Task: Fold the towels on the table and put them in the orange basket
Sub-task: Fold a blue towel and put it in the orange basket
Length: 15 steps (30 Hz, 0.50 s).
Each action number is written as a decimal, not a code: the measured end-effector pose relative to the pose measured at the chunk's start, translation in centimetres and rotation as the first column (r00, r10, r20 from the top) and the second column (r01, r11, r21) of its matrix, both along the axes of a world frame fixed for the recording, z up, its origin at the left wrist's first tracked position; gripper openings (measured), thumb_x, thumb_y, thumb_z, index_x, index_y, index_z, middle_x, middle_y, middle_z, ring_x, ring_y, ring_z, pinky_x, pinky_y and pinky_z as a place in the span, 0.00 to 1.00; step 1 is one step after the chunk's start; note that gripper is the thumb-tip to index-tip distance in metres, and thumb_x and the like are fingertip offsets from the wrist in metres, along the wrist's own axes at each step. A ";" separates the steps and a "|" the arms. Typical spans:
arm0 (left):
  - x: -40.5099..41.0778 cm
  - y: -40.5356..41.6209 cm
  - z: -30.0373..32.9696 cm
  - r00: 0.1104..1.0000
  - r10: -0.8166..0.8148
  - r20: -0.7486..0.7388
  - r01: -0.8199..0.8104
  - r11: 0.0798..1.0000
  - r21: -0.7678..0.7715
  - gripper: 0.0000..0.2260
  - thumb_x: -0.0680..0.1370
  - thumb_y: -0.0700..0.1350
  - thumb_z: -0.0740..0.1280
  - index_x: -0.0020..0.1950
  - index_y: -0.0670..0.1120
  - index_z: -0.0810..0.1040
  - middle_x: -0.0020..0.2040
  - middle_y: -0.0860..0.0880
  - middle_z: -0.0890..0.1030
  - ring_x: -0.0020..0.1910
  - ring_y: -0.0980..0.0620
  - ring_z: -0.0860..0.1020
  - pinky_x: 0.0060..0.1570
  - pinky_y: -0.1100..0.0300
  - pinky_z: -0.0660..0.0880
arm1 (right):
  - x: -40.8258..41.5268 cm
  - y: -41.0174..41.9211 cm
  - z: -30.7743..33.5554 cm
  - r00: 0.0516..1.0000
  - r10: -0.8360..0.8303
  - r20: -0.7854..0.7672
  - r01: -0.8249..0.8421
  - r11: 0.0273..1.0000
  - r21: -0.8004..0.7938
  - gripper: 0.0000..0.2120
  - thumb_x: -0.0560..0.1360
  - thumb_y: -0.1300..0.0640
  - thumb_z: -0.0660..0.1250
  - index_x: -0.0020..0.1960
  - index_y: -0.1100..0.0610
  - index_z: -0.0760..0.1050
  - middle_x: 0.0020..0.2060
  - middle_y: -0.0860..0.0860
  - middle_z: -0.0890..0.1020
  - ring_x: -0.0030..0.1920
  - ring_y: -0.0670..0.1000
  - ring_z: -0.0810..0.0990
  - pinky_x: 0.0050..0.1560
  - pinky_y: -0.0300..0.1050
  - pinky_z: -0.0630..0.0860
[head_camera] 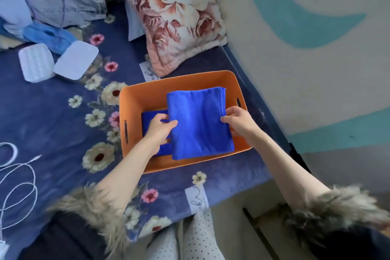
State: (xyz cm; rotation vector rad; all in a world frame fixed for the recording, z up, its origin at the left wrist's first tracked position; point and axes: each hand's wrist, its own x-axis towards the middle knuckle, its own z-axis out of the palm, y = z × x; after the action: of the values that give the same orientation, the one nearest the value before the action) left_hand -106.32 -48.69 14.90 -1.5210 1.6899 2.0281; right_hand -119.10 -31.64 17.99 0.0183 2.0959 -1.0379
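Gripping a folded blue towel (198,122) by its side edges, the left hand (160,127) and right hand (239,121) hold it over the orange basket (135,99), another blue towel (150,117) beneath the left hand.

the setting was a home bedroom. the work surface was a bed covered with a dark blue floral blanket (52,112). a floral pillow (175,15) leaned against a painted wall (306,69). a pile of clothing (48,0) and 1 white charging cable (19,183) lay on the blanket.
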 end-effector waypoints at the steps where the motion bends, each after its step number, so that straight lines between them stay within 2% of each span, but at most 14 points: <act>1: -0.6 0.0 -1.2 1.000 0.007 0.024 -0.007 1.000 0.015 0.11 0.77 0.41 0.66 0.58 0.47 0.69 0.55 0.47 0.77 0.46 0.52 0.77 0.37 0.57 0.74 | -0.6 -0.5 -1.2 0.999 0.040 -0.018 -0.039 0.998 0.052 0.08 0.75 0.59 0.64 0.53 0.54 0.71 0.48 0.51 0.77 0.49 0.52 0.78 0.47 0.49 0.79; 2: -1.1 0.1 -2.4 0.999 0.023 0.049 -0.024 0.999 0.027 0.12 0.77 0.41 0.66 0.58 0.47 0.69 0.55 0.47 0.78 0.46 0.52 0.77 0.36 0.57 0.74 | -1.1 -0.9 -2.5 0.996 0.083 -0.030 -0.080 0.992 0.094 0.07 0.75 0.58 0.63 0.52 0.54 0.70 0.47 0.51 0.77 0.49 0.53 0.78 0.48 0.50 0.78; 5: -2.5 0.6 -6.2 0.991 0.069 0.115 -0.075 0.996 0.053 0.10 0.77 0.40 0.66 0.56 0.46 0.70 0.56 0.47 0.78 0.45 0.51 0.78 0.35 0.58 0.75 | -2.1 -1.8 -6.0 0.983 0.173 -0.062 -0.159 0.969 0.192 0.06 0.74 0.59 0.63 0.50 0.55 0.69 0.43 0.50 0.75 0.45 0.52 0.75 0.39 0.44 0.73; 11: -4.9 1.4 -12.7 0.974 0.023 0.223 -0.039 0.997 0.069 0.07 0.78 0.41 0.65 0.54 0.47 0.70 0.54 0.46 0.78 0.52 0.47 0.79 0.48 0.50 0.78 | -3.7 -2.5 -11.2 0.962 0.264 -0.074 -0.226 0.917 0.330 0.10 0.75 0.59 0.63 0.56 0.59 0.68 0.46 0.51 0.73 0.46 0.52 0.73 0.46 0.46 0.71; 15: -5.8 1.6 -14.8 0.966 0.015 0.257 -0.042 0.994 0.101 0.07 0.78 0.40 0.64 0.54 0.49 0.70 0.54 0.46 0.78 0.52 0.47 0.78 0.47 0.51 0.78 | -3.9 -3.0 -12.8 0.963 0.265 -0.049 -0.224 0.888 0.402 0.13 0.76 0.59 0.62 0.58 0.60 0.67 0.51 0.55 0.75 0.52 0.58 0.76 0.49 0.48 0.72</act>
State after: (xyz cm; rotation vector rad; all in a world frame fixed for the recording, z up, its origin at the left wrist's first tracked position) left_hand -112.07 -47.13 0.07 -1.6949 1.4488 1.8078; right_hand -123.01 -34.61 5.14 -0.1007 2.2994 -0.4629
